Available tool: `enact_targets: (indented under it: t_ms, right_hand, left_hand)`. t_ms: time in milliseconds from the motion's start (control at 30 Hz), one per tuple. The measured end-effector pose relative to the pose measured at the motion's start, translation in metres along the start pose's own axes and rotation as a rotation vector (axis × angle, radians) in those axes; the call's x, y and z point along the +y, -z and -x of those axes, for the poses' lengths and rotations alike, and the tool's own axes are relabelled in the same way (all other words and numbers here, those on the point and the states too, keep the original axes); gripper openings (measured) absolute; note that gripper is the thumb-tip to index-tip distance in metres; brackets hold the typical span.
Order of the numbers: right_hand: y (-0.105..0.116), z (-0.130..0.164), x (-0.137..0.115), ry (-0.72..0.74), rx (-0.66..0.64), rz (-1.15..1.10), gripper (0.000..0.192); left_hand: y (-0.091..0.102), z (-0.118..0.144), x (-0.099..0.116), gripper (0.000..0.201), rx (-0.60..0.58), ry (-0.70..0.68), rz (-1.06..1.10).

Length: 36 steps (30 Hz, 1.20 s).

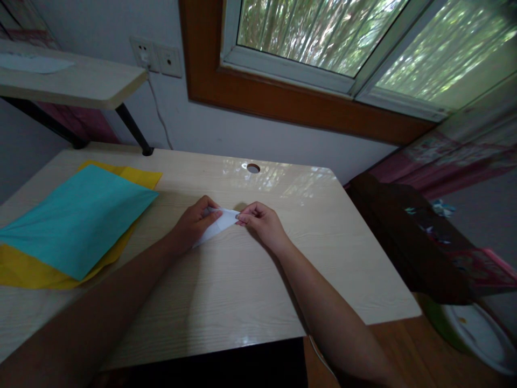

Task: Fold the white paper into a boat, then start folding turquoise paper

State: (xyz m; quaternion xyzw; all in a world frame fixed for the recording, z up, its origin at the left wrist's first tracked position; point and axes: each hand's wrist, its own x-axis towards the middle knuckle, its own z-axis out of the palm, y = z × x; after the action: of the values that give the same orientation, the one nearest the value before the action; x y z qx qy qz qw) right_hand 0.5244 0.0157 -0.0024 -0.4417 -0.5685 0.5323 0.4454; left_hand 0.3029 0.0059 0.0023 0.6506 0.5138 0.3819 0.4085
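A small piece of white paper [220, 223], folded to a narrow pointed shape, lies on the light wooden desk [242, 291]. My left hand [196, 221] rests on its left part and presses it down. My right hand [260, 221] pinches the paper's right end between thumb and fingers. Both forearms reach in from the near edge of the desk. Part of the paper is hidden under my left hand.
A teal paper sheet [76, 221] lies on yellow sheets [24, 269] at the desk's left. A cable hole [253, 168] is near the far edge. A raised shelf [76, 81] stands at the back left, wall sockets [157, 56] behind it. A dark bag [412, 237] sits to the right.
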Motion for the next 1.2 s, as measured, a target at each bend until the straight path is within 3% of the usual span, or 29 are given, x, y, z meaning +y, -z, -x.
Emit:
enact_targets:
  t_ms: [400,600,900,1200]
  right_hand:
    - [-0.0017,-0.0002,-0.0045,-0.017,-0.001,-0.001,0.034]
    - [0.0007,0.0002,-0.0046,-0.044,0.006,-0.108,0.034]
    - [0.0023,0.003,-0.0044,0.025,-0.12,-0.181,0.028]
    - [0.0014,0.0029,-0.0027,0.014,-0.113,-0.174,0.029]
  left_hand:
    - [0.0007,-0.0002,0.0016,0.026,0.012,0.026,0.004]
    - [0.0011,-0.0016,-0.0018,0.026,0.044,0.037,0.026]
    - [0.0011,-0.0023,-0.005,0.027,0.062,0.058,0.071]
    - [0.0011,-0.0012,-0.0047,0.027,0.04,0.071,0.098]
